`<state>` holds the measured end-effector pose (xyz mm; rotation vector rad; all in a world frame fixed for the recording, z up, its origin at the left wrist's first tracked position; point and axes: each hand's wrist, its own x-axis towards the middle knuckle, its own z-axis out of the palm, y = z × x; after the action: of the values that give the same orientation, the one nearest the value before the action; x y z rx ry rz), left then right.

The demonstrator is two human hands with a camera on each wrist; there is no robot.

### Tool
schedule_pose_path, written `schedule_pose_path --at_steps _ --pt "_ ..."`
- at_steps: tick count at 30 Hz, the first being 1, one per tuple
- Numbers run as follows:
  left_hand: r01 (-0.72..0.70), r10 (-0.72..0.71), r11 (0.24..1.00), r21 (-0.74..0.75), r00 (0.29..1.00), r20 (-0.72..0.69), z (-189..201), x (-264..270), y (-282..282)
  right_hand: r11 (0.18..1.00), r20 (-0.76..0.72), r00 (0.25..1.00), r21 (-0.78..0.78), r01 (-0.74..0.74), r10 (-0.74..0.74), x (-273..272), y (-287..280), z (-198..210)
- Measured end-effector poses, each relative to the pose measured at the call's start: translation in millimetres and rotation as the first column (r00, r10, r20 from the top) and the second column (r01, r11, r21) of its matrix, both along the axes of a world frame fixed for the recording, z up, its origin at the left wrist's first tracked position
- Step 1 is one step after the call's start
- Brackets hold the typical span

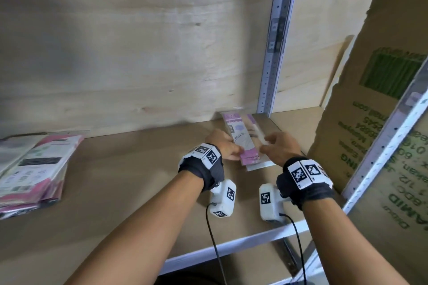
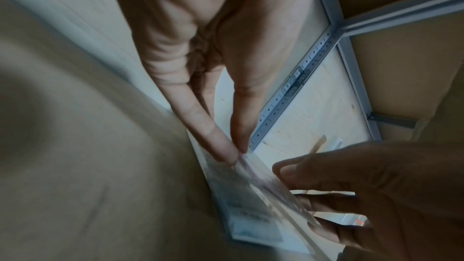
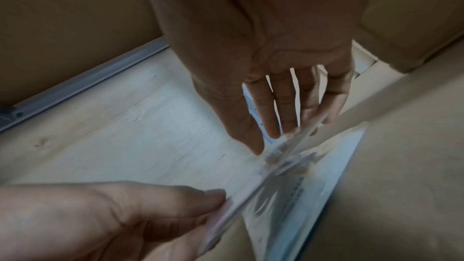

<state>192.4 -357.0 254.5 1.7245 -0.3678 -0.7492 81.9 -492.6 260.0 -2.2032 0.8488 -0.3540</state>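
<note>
A small stack of flat pink and purple packets (image 1: 240,137) in clear sleeves is held just above the brown shelf board (image 1: 120,192), near its back right corner. My left hand (image 1: 237,155) pinches the stack's left edge between thumb and fingers. My right hand (image 1: 264,146) grips the right edge, thumb on top and fingers beneath. In the left wrist view the left hand (image 2: 236,154) nips the blurred packets (image 2: 251,201), with the right hand (image 2: 364,186) opposite. In the right wrist view the right hand (image 3: 276,138) meets the packets (image 3: 283,190), and the left hand (image 3: 150,205) pinches their near end.
A second pile of pink packets (image 1: 34,169) lies at the shelf's left end. A tall cardboard box (image 1: 370,122) stands close on the right. A perforated metal upright (image 1: 275,41) runs up the plywood back wall. Another upright (image 1: 382,146) and the white front rail (image 1: 231,249) bound the shelf.
</note>
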Motion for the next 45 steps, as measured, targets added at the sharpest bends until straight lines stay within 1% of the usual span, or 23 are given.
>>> schedule_pose_path --at_steps 5,7,11,19,22,24,25,28,30,32,33,36,39,40,42,45 --pt "0.043 -0.042 0.996 0.078 0.999 -0.013 -17 1 -28 1.000 -0.090 0.996 0.013 -0.017 0.018 -1 -9 -8" --pt "0.023 -0.022 0.996 0.082 1.000 -0.012 -18 1 -31 1.000 -0.100 0.995 0.014 -0.028 0.029 -1 -11 -10" --pt "-0.047 0.048 0.997 0.055 0.999 -0.014 -11 -1 -28 0.999 -0.108 0.993 0.012 -0.039 0.040 0 -14 -11" --pt "-0.037 0.038 0.999 0.019 0.997 -0.068 3 -17 -12 0.996 -0.137 0.987 -0.032 -0.088 0.083 -4 -14 -7" --pt "-0.087 0.088 0.995 0.042 0.996 -0.019 7 -17 6 0.993 -0.074 0.997 -0.114 -0.037 0.029 -5 -6 4" --pt "-0.121 0.120 0.992 0.047 0.992 0.031 10 -15 29 0.987 0.017 1.000 -0.158 0.001 0.001 -4 3 14" --pt "-0.138 0.135 0.990 0.038 0.989 0.061 11 -14 44 0.987 0.065 0.998 -0.162 -0.005 0.016 -3 9 19" --pt "-0.214 0.210 0.977 0.007 0.964 0.163 17 -10 102 0.985 0.167 0.976 -0.119 -0.123 0.142 0 42 26" --pt "-0.277 0.274 0.961 -0.015 0.939 0.206 22 -7 150 0.965 0.168 0.950 -0.037 -0.260 0.262 2 74 26" --pt "-0.351 0.350 0.936 -0.036 0.908 0.230 27 -4 202 0.913 0.140 0.910 0.066 -0.401 0.390 5 110 23" --pt "-0.393 0.392 0.918 -0.046 0.888 0.238 29 -3 229 0.884 0.130 0.886 0.089 -0.458 0.446 8 128 21" --pt "-0.526 0.517 0.849 -0.053 0.807 0.285 31 1 307 0.813 0.132 0.823 0.134 -0.567 0.552 31 186 18" --pt "-0.619 0.589 0.785 -0.031 0.728 0.352 31 8 372 0.740 0.142 0.779 0.247 -0.626 0.611 67 251 14" --pt "-0.630 0.598 0.776 -0.032 0.719 0.352 34 11 389 0.718 0.140 0.767 0.279 -0.638 0.627 79 274 12" --pt "-0.643 0.630 0.763 -0.071 0.713 0.309 39 16 414 0.689 0.135 0.757 0.338 -0.641 0.639 104 317 10" --pt "-0.678 0.678 0.726 -0.112 0.680 0.279 47 23 441 0.643 0.150 0.769 0.462 -0.610 0.622 139 374 11"
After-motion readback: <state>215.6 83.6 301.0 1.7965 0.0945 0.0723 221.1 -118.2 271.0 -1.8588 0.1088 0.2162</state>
